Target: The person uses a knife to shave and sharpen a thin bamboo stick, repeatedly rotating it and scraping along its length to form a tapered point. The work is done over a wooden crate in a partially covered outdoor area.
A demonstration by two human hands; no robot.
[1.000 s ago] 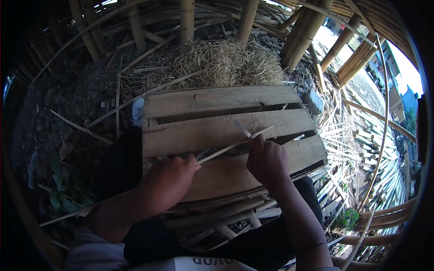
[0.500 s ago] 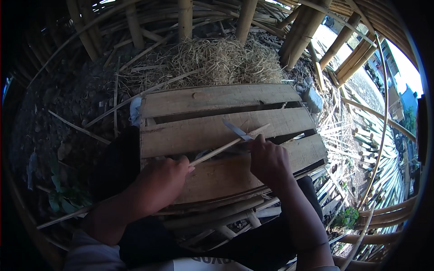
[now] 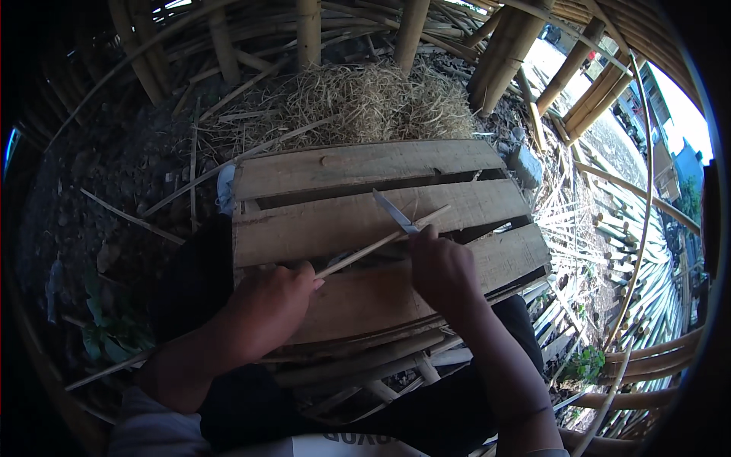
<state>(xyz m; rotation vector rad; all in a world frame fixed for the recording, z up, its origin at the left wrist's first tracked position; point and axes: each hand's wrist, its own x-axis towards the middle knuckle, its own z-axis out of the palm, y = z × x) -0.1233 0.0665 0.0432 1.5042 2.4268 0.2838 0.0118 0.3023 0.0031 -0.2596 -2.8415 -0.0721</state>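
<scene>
My left hand (image 3: 276,303) is closed round a thin, pale bamboo strip (image 3: 355,256), which slants up to the right above the slatted wooden table (image 3: 365,169). The strip's other end seems to come out beyond my left forearm, low at the left. In my right hand (image 3: 444,268) is a knife (image 3: 394,212), its bare blade pointing up and to the left. The blade's base lies against the strip near its far end. The knife's handle is hidden inside my fist.
Dry shavings (image 3: 373,103) are heaped behind the table. Thick bamboo posts (image 3: 506,57) stand at the back. Many cut bamboo pieces (image 3: 640,289) lie in sunlight on the right. Gaps run between the table's planks. A long thin cane (image 3: 643,190) curves down the right side.
My right hand and the knife have shifted slightly left and toward me along the strip, and the blade has turned a little more upright. My left hand keeps its hold.
</scene>
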